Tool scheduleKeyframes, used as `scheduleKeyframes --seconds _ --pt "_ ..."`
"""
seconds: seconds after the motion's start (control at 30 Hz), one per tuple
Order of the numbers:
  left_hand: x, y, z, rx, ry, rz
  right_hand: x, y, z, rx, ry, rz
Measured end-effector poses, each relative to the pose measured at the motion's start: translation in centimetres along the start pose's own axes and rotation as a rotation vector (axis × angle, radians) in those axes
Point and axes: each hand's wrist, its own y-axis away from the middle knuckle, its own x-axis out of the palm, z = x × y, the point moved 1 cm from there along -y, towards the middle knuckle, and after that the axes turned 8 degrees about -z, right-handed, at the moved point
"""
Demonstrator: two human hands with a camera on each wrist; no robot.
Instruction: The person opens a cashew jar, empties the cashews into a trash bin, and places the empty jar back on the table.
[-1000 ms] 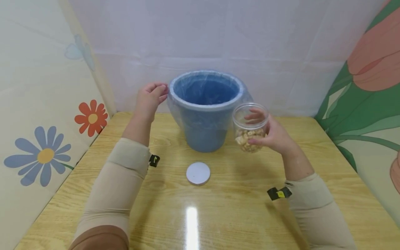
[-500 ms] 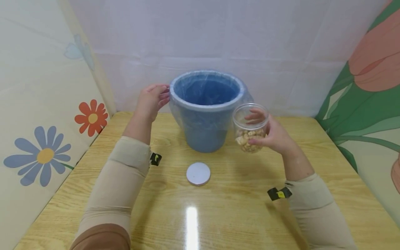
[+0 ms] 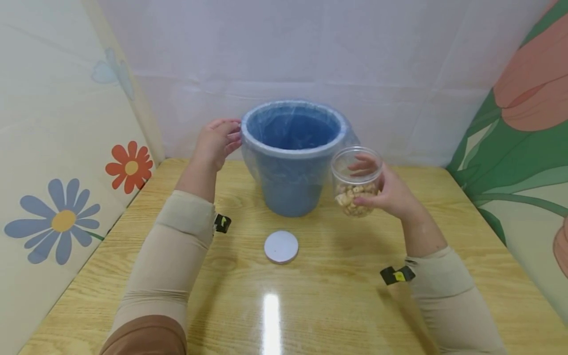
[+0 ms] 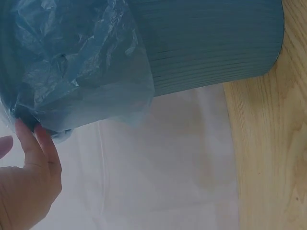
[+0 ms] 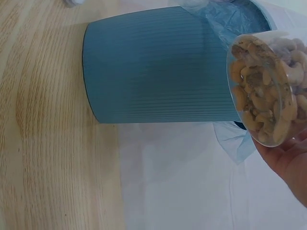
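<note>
A blue ribbed bin (image 3: 288, 192) with a thin plastic liner (image 4: 72, 62) stands at the back of the wooden table (image 3: 337, 296). My left hand (image 3: 216, 142) is at the bin's left rim, its straight fingers (image 4: 36, 143) touching the liner's edge. My right hand (image 3: 385, 193) grips a clear lidless jar (image 3: 356, 181) of cashews, held upright just right of the bin and slightly above the table. In the right wrist view the jar (image 5: 268, 91) shows its nut-filled bottom beside the bin wall (image 5: 153, 67). A round white lid (image 3: 281, 246) lies flat in front of the bin.
Flower-printed panels (image 3: 66, 148) close in the left side and a tulip-printed panel (image 3: 523, 123) the right. A white sheet (image 3: 310, 49) hangs behind the bin. The table's front half holds only the lid.
My left hand has slid a little to the right until its fingers meet the bin's rim. The jar and right hand have hardly moved.
</note>
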Motion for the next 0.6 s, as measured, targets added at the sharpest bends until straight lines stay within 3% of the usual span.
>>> scheduleKeyframes --seconds 0.6 --pt "0.57 -0.41 0.24 -0.016 -0.047 0.025 -0.05 -0.08 -0.04 0.012 0.011 0.002"
